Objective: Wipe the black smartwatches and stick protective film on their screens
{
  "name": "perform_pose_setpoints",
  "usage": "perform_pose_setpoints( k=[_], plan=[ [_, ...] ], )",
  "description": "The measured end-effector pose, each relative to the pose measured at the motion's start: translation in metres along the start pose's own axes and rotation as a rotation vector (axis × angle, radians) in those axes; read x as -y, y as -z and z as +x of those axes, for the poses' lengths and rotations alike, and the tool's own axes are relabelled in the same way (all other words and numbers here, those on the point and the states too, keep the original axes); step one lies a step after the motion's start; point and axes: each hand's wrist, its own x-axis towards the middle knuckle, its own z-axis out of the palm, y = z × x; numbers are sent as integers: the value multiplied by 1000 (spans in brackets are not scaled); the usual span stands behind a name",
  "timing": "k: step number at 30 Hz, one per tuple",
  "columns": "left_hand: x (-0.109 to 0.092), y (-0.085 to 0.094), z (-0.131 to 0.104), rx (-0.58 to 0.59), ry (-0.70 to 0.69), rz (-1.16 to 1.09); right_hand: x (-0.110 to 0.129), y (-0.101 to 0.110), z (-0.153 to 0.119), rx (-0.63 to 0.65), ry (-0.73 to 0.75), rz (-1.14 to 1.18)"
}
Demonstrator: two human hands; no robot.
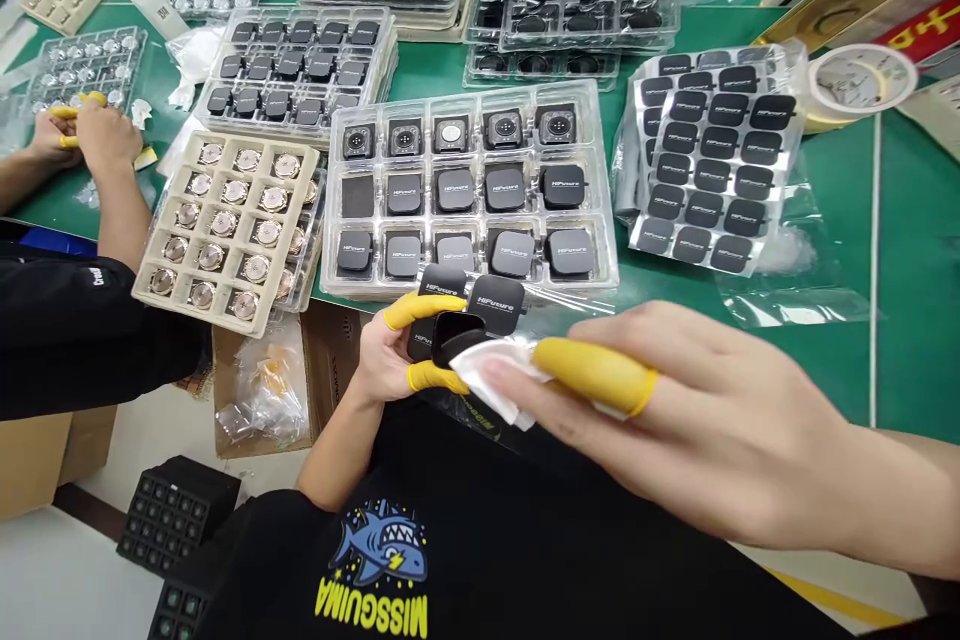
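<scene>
The green table (847,370) carries a clear plastic tray (599,210), its far row showing smartwatches (405,139) with their backs up and its nearer rows black HiFuture squares (513,252), with a beige tray (223,316) of round watches (225,223) to its left and sheets of black square stickers (716,158) to its right. On the near side of the clear tray, the right hand (712,410) and left hand (386,355) meet: the right pinches a folded white wipe (499,380) against the square black smartwatch (450,328) that the left pinches between fingertips in yellow finger cots (435,377).
</scene>
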Motion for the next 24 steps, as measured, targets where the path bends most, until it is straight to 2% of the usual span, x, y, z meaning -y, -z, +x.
perform_pose_setpoints(
  k=[3,8,11,15,18,21,24],
  plan=[
    [0,0,-2,7,-24,44,3,-10,4,3,166,-13],
    [2,1,-6,86,-157,98,3,-25,5,32,217,-35],
    [3,3,-7,129,-217,164,3,-29,9,9,233,-88],
    [5,4,-6,122,-165,146,2,-30,19,-20,178,-206],
    [6,4,-6,49,-128,80,-3,-26,20,-18,126,-294],
    [4,7,-6,-43,-76,44,-13,-20,12,-11,73,-331],
    [1,10,-6,-102,11,18,-20,-12,0,-97,-29,-331]
  ],
)
